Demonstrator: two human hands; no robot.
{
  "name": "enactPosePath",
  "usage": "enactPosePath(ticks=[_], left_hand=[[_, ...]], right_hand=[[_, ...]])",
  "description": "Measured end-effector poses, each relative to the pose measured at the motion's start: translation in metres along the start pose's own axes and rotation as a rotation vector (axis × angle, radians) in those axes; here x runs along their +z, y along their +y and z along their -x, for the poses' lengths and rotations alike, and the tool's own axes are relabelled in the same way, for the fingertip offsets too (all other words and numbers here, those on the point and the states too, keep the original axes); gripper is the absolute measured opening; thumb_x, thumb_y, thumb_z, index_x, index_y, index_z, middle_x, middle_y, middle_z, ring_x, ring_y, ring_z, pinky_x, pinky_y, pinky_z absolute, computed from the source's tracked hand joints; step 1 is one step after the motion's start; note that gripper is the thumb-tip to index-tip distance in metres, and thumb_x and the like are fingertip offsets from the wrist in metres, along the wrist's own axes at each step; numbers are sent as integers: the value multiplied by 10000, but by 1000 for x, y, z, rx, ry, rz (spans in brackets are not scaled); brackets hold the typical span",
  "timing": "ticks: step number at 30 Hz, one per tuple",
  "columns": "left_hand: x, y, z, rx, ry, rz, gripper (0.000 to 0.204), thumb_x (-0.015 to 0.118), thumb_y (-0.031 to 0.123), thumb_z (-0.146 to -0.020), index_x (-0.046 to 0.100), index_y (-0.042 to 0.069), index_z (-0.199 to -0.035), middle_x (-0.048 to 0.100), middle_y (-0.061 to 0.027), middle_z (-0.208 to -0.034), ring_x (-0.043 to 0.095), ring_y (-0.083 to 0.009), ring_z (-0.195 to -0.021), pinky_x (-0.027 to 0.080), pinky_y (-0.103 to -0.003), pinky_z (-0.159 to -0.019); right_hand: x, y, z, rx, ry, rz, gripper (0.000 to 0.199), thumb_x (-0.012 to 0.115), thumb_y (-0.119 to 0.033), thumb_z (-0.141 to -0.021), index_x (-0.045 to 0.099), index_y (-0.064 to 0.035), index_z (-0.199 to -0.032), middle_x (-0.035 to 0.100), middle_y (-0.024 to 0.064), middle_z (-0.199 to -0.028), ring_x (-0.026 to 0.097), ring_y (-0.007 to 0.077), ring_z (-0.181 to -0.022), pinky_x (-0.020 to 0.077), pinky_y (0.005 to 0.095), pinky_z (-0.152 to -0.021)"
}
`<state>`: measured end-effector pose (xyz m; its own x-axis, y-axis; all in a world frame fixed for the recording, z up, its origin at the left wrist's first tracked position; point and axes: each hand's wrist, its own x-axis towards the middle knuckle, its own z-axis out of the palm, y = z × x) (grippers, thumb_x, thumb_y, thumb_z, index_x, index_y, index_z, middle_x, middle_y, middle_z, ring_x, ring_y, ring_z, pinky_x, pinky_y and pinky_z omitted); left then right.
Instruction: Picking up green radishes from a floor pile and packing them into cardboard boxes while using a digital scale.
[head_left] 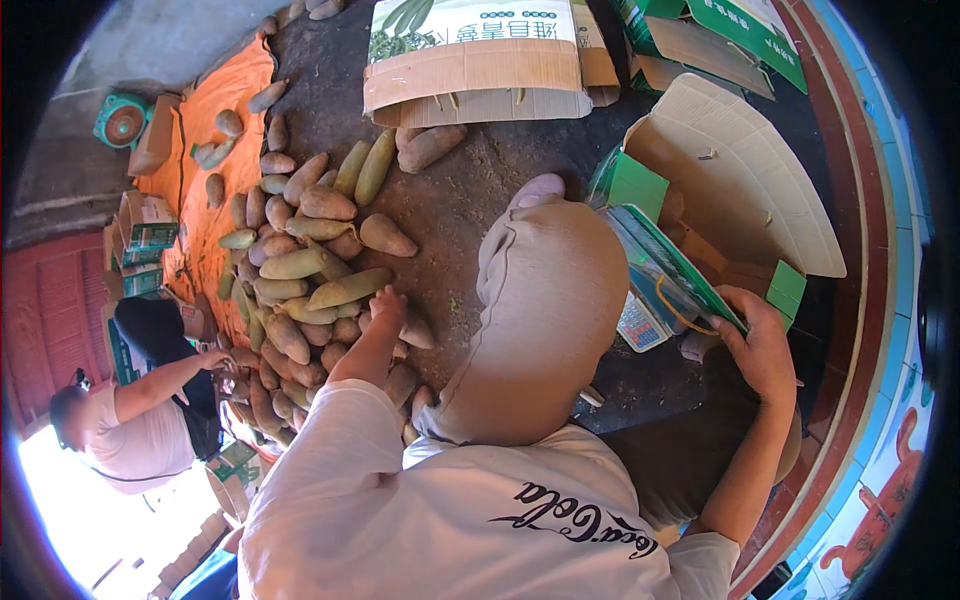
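A large heap of soil-coated radishes [290,265], some green and some brownish, lies left of my bent knee. My left hand [388,304] is over the heap's right edge, its fingers curled at a brownish radish [416,329]; the grip is partly hidden. On the other side, my right hand [757,338] grips the near edge of an open cardboard box [740,180], with thumb and fingers around its green side. A yellow cord handle [678,308] loops from that side. The box lies tilted, its brown inside facing up.
A keypad device [640,322] sits between my legs and the box. Another open carton [478,75] stands ahead, more green cartons [715,45] at far right. Loose radishes lie on an orange sheet [205,120]. At left, a person [150,410] reaches into the heap. A green fan-like device [124,121] is behind.
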<state>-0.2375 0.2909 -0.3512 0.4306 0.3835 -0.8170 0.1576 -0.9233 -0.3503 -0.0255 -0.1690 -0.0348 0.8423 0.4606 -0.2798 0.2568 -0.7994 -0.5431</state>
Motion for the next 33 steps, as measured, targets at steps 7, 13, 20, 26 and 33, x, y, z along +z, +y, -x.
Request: enactPosePath(ticks=[7, 13, 20, 26, 33], left_hand=[[38, 8, 3, 158, 22, -7, 660, 744, 179, -639, 371, 116, -1180, 481, -134, -1155, 484, -314, -1110, 462, -407, -858], [17, 2, 28, 146, -147, 43, 974, 810, 468, -506, 361, 174, -1318, 457, -127, -1255, 481, -309, -1149, 443, -413, -920], [27, 18, 15, 168, -318, 146, 929, 732, 568, -561, 401, 126, -1308, 426, -134, -1327, 432, -260, -1217, 408, -409, -969], [64, -19, -22, 129, 120, 501, 899, 722, 538, -578, 434, -18, -1222, 510, -194, -1219, 501, -287, -1141, 435, -367, -924], [-146, -31, 80, -32, 795, 1006, 816, 751, 439, -577, 460, -67, -1148, 580, -242, -1071, 560, -344, -1022, 456, -383, -843]], right_hand=[[-1, -1, -2, -8, 23, -61, 299, 649, -79, -732, 585, -31, -1021, 612, 155, -966, 595, 311, -859, 450, 364, -766], [-3, -1, 1, -11, 23, 9, 285, 658, -121, -728, 593, -35, -992, 612, 149, -916, 592, 313, -825, 452, 388, -722], [-1, 4, 4, -31, 7, 55, 268, 637, -192, -742, 613, -50, -967, 616, 167, -908, 584, 336, -851, 449, 413, -742], [2, -1, 6, -80, 28, 93, 280, 625, -238, -753, 623, -50, -960, 624, 160, -905, 586, 329, -868, 454, 413, -764], [9, 4, 13, -87, 37, 179, 282, 605, -255, -766, 628, -37, -943, 634, 157, -891, 596, 315, -868, 462, 411, -776]])
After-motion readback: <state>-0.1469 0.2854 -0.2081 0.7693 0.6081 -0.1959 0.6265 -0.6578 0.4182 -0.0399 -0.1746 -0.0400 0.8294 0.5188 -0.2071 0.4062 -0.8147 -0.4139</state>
